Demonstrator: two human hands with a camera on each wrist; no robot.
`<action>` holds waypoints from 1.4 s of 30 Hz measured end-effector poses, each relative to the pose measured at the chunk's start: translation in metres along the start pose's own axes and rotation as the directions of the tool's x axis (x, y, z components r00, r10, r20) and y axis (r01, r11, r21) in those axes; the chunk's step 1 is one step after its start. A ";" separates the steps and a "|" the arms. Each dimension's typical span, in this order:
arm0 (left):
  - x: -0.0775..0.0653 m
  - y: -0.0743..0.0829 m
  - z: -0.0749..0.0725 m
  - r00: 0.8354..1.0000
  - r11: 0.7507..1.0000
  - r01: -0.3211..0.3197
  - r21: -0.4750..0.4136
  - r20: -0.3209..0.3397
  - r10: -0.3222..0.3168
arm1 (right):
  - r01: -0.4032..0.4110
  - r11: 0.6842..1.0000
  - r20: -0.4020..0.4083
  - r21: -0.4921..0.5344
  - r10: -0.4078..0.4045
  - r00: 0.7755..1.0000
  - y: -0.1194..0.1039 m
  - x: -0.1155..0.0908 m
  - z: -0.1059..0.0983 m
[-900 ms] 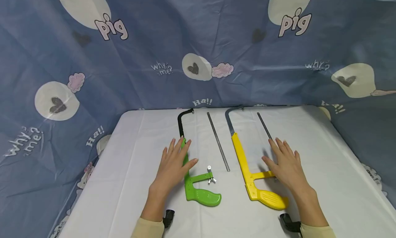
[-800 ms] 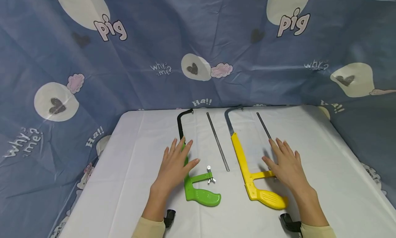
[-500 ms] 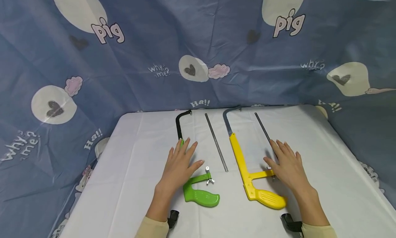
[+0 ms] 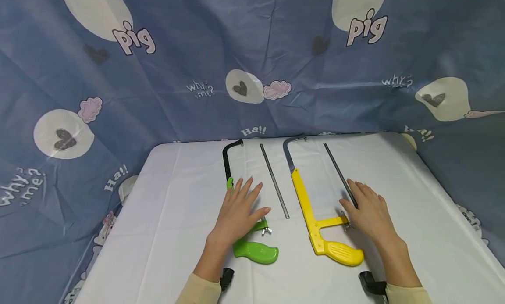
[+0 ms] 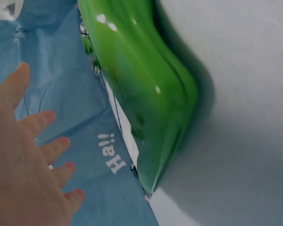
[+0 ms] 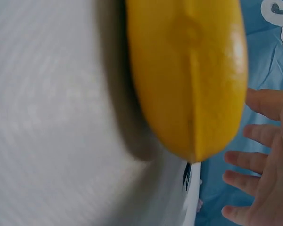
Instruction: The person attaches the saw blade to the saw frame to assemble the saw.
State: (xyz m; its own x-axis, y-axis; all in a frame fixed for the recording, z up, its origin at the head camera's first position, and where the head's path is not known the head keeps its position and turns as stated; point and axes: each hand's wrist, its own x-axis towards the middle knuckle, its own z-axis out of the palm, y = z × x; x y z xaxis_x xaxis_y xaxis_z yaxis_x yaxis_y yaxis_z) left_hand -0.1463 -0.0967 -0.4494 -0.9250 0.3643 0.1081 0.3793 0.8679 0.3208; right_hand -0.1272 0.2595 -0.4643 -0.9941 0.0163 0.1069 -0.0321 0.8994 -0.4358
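Observation:
My left hand (image 4: 238, 216) hovers over the green hacksaw frame (image 4: 258, 252), fingers spread, hiding its middle. In the left wrist view the green handle (image 5: 141, 70) is large and apart from the fingers. Beside the yellow hacksaw frame (image 4: 303, 198), my right hand (image 4: 371, 216) is held with straight fingers near its wing nut and the lower end of the right thin grey strip (image 4: 337, 168). Whether it touches that strip, I cannot tell. The yellow handle (image 6: 188, 70) fills much of the right wrist view. Another grey strip (image 4: 274, 181), blade-like, lies between the frames.
All the tools lie on a white-covered table (image 4: 189, 198). A blue printed curtain (image 4: 177, 67) hangs behind it and down both sides. Black wrist mounts (image 4: 226, 278) show at the sleeves.
My left hand has drifted right and slightly down, covering more of the green frame's crossarm. My right hand has shifted slightly right, uncovering more of the right strip. The tools stay put.

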 end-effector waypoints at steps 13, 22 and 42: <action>0.007 0.014 0.002 0.999 0.999 -0.045 -0.002 0.030 0.045 | 0.005 1.000 0.022 -0.019 -0.004 1.000 0.003 0.005 -0.003; 0.014 0.026 0.005 0.994 0.996 -0.086 -0.011 0.062 0.087 | -0.042 0.998 0.058 -0.044 0.045 0.997 0.003 0.014 -0.007; 0.019 0.041 0.014 0.986 0.994 -0.108 -0.001 0.128 0.107 | -0.073 0.994 0.087 -0.083 0.080 0.993 0.008 0.016 -0.003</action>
State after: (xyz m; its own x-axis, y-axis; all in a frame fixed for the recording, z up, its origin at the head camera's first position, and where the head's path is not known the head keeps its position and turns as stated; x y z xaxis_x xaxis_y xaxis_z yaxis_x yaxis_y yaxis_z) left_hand -0.1481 -0.0493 -0.4477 -0.8683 0.4956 0.0206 0.4770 0.8229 0.3086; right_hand -0.1428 0.2684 -0.4632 -0.9987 0.0502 -0.0068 0.0492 0.9290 -0.3668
